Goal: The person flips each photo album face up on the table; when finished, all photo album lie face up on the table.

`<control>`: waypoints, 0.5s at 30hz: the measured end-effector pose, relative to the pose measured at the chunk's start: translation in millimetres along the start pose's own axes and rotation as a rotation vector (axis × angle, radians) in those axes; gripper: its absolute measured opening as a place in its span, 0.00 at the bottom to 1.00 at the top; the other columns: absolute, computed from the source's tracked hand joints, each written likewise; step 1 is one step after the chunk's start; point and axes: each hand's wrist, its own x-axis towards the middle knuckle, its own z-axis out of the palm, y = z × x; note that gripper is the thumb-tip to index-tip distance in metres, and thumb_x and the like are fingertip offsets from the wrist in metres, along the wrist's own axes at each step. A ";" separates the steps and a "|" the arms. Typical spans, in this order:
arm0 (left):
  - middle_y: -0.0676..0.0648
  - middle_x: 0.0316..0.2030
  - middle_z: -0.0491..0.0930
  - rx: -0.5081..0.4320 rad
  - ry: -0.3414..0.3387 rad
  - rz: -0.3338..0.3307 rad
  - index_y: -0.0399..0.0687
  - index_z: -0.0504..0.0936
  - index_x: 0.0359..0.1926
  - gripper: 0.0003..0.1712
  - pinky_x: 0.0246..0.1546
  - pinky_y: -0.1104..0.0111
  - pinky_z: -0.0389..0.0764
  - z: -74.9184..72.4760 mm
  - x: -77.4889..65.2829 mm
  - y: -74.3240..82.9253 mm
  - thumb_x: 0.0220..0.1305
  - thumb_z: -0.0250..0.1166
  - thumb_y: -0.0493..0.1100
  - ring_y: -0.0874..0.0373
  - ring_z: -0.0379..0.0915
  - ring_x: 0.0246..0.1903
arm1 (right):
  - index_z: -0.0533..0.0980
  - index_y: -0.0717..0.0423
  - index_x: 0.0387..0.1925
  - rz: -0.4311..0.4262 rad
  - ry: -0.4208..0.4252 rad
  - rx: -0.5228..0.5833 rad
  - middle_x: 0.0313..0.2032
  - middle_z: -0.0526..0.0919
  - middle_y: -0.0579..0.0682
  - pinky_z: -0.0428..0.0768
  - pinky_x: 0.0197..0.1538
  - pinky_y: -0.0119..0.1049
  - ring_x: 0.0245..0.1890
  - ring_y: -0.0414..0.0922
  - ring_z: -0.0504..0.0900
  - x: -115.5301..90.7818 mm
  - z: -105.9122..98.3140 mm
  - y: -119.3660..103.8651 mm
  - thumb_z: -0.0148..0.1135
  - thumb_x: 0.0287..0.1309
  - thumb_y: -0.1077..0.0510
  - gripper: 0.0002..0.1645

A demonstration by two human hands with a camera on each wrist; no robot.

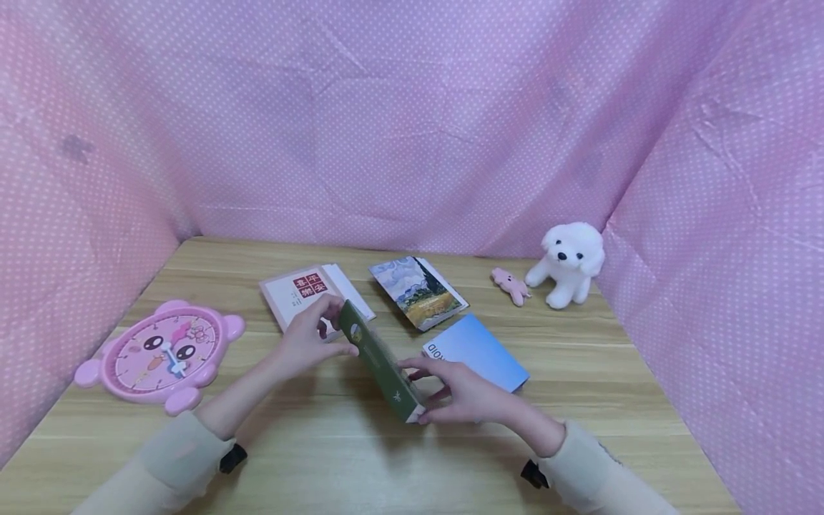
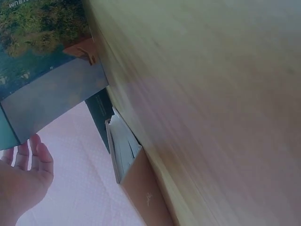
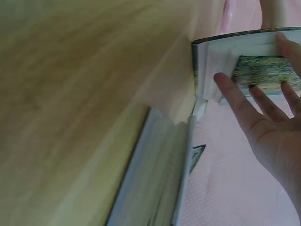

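Observation:
A green-spined book (image 1: 380, 365) stands tilted, spine toward me, between both hands over the middle of the table. My left hand (image 1: 312, 340) grips its far-left end, thumb by the spine. At the near-right end, my right hand (image 1: 460, 392) holds the book with thumb at the lower corner and fingers on the page side. In the left wrist view the painted cover (image 2: 47, 56) shows, with left fingertips (image 2: 35, 146) at its edge. The right wrist view has right fingers (image 3: 240, 99) spread against an inner page with a printed picture.
Behind lie a white book with red squares (image 1: 302, 293), a landscape-cover book (image 1: 418, 290) and a blue book (image 1: 479, 350). A pink clock (image 1: 164, 354) is at left. A white plush dog (image 1: 569, 265) and small pink toy (image 1: 511, 285) sit at back right, near pink curtains (image 1: 399, 129).

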 end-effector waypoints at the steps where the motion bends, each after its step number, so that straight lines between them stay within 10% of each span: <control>1: 0.52 0.37 0.78 -0.006 0.000 0.002 0.49 0.72 0.49 0.39 0.31 0.69 0.78 -0.3 -0.5 -0.8 0.33 0.81 0.47 0.51 0.74 0.34 | 0.60 0.39 0.67 -0.003 -0.008 -0.008 0.63 0.67 0.46 0.83 0.45 0.34 0.59 0.50 0.73 -0.4 0.4 1.8 0.72 0.49 0.59 0.47; 15: 0.50 0.43 0.79 -0.058 -0.145 -0.066 0.53 0.75 0.56 0.27 0.40 0.67 0.81 -15.1 -6.1 -5.9 0.55 0.69 0.52 0.58 0.77 0.37 | 0.62 0.44 0.66 -0.076 -0.034 -0.152 0.65 0.66 0.48 0.82 0.43 0.28 0.57 0.46 0.74 -0.9 2.6 9.1 0.71 0.49 0.61 0.43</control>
